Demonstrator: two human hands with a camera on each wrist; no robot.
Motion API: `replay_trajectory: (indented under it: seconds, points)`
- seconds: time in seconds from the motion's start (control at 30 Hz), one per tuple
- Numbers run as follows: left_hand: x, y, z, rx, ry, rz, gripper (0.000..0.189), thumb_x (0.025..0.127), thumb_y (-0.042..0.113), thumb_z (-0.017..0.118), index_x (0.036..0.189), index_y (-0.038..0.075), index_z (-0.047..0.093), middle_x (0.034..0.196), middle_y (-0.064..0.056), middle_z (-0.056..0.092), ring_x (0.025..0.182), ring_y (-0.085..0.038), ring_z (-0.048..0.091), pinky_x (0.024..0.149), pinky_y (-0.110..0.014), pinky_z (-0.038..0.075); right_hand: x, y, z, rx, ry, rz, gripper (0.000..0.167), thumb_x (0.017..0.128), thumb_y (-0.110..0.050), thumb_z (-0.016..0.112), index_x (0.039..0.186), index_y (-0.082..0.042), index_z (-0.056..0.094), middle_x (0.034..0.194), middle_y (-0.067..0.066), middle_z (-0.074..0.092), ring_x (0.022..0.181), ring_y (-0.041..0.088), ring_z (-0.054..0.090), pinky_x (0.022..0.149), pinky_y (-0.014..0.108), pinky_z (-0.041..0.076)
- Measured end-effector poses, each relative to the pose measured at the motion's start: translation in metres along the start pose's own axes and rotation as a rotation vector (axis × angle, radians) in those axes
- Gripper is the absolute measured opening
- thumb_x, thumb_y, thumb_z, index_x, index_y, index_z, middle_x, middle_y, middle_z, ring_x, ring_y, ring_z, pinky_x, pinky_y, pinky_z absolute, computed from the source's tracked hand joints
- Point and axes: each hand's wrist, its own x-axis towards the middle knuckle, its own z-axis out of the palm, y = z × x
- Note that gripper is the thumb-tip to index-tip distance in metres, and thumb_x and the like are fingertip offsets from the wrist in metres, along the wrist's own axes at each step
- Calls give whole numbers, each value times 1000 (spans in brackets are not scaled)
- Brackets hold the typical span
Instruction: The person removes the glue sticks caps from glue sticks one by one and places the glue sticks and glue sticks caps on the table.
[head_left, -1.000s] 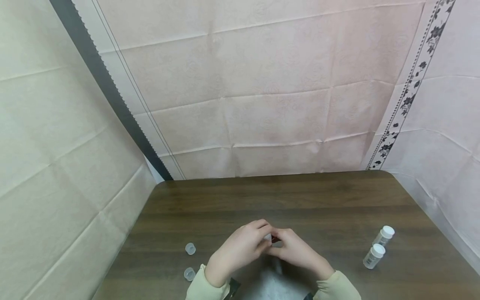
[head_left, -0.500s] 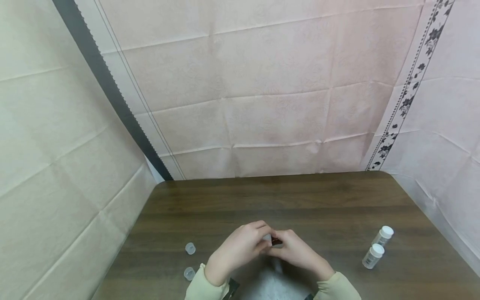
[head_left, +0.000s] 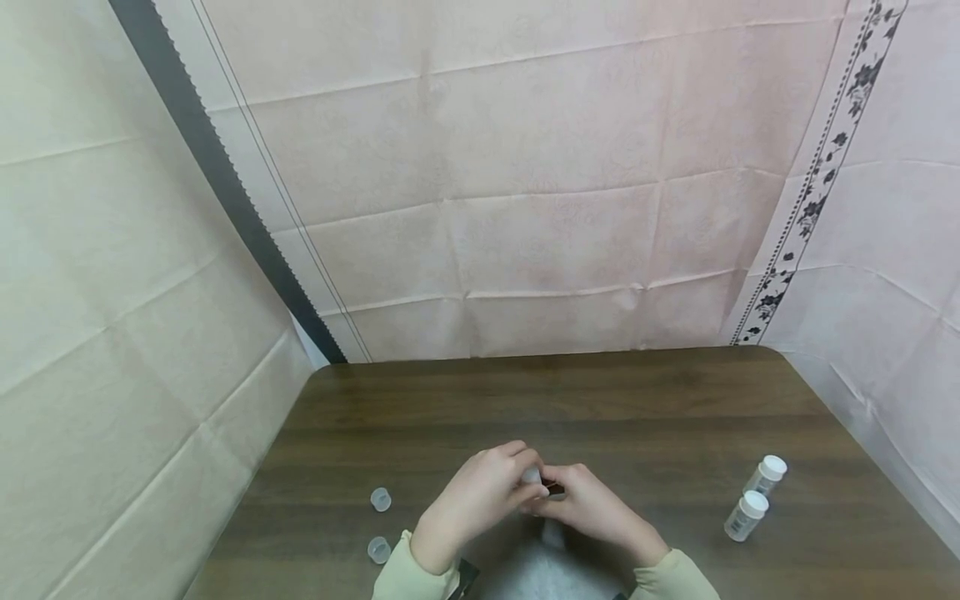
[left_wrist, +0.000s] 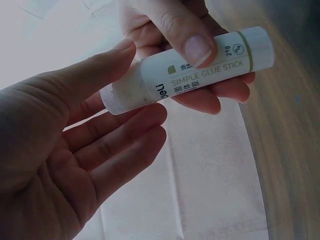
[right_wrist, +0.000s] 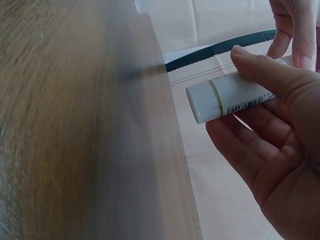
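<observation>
A white glue stick [left_wrist: 200, 70] with a green stripe lies between both hands. My left hand [head_left: 483, 500] pinches its translucent ridged cap end [left_wrist: 125, 95] between thumb and fingers. Around the printed barrel [right_wrist: 240, 95], my right hand [head_left: 596, 508] keeps its thumb on one side and its fingers on the other. The stick is tilted, its plain white end pointing away from the left hand in the left wrist view. In the head view the fingers hide most of it.
Two small translucent cups [head_left: 381, 499] are on the wooden table [head_left: 555, 392], left of the hands. To the right are two small upright cylinders [head_left: 746, 515] with white tops and printed sides. Pale cloth [head_left: 540, 208] hangs behind the table and along its sides.
My left fingers have shifted slightly left with the cap end, and the right hand has moved slightly right and down. The cups and cylinders stay where they were.
</observation>
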Motion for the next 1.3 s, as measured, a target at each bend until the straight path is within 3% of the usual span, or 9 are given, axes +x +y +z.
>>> replay_trajectory:
  seconds: [0.53, 0.7, 0.9, 1.3]
  points:
    - [1, -4, 6, -19, 14, -50, 19, 90, 31, 78, 95, 15, 68, 83, 10, 65, 65, 3, 53, 58, -12, 42, 2, 2, -1, -25, -8, -3, 19, 93, -38, 73, 110, -30, 70, 104, -18, 71, 95, 4, 67, 82, 27, 56]
    - [1, -3, 7, -37, -26, -76, 17, 89, 26, 79, 97, 15, 69, 85, 10, 64, 69, 2, 54, 61, -13, 44, 2, 3, -1, -20, -15, 20, 22, 94, -37, 73, 112, -25, 71, 104, -14, 72, 92, 4, 67, 80, 27, 56]
    - [0, -2, 5, -21, -75, -41, 19, 88, 14, 80, 104, 12, 70, 94, 7, 65, 80, -2, 61, 69, -15, 50, 2, 5, -1, -8, -17, 22, 18, 95, -34, 72, 107, -21, 72, 102, -10, 73, 94, 8, 69, 82, 32, 58]
    - [2, -2, 8, 8, -35, -30, 19, 88, 21, 81, 101, 14, 70, 92, 7, 66, 77, 0, 61, 68, -14, 49, 2, 10, -2, -7, -3, 11, 18, 95, -33, 72, 108, -20, 72, 104, -10, 73, 95, 10, 69, 82, 33, 58]
